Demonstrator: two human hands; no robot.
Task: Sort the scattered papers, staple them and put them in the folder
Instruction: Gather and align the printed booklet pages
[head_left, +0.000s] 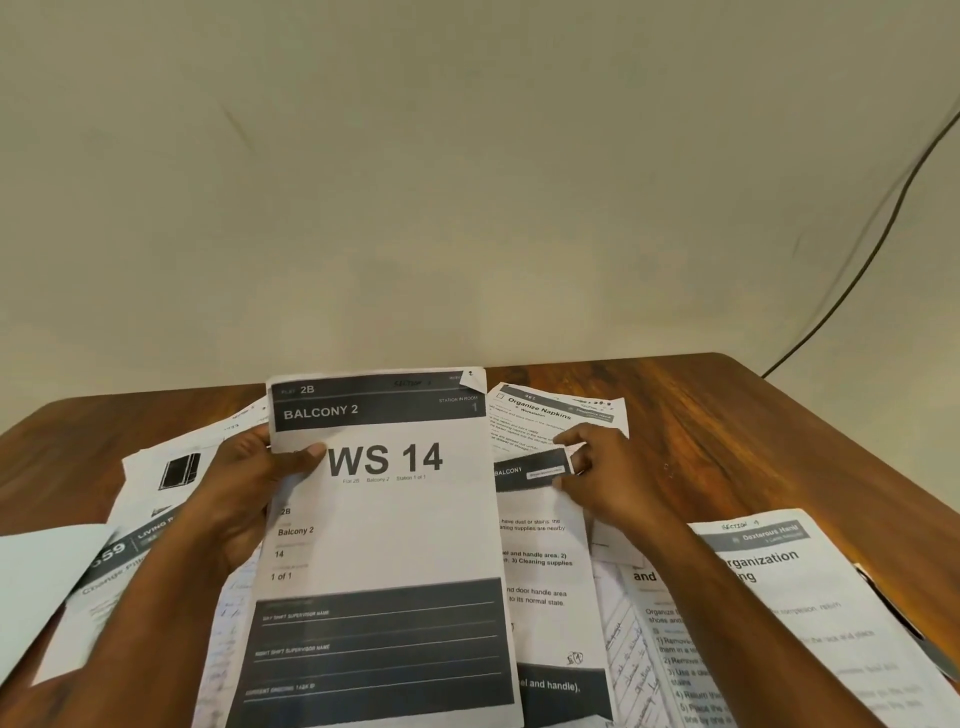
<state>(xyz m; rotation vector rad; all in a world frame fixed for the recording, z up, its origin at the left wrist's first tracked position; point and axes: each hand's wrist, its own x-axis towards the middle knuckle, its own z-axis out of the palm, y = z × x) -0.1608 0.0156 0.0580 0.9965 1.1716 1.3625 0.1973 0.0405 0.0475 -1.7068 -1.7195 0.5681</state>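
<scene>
Left hand (244, 499) grips the white "WS 14" printed sheet (384, 540) at its left edge, thumb curled over the front, held mid-scene above the scattered papers (779, 623). Right hand (608, 475) pinches the top right corner of the white dark-banded "BALCONY" sheet (540, 525) just right of it, on the brown wooden table (753, 441)

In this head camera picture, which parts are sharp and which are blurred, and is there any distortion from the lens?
Head view: the WS 14 sheet in the left hand is sharp in its large print; small print on the papers at the lower right is blurred; the table edge bends from the wide lens; the light is soft, with no glare.
</scene>
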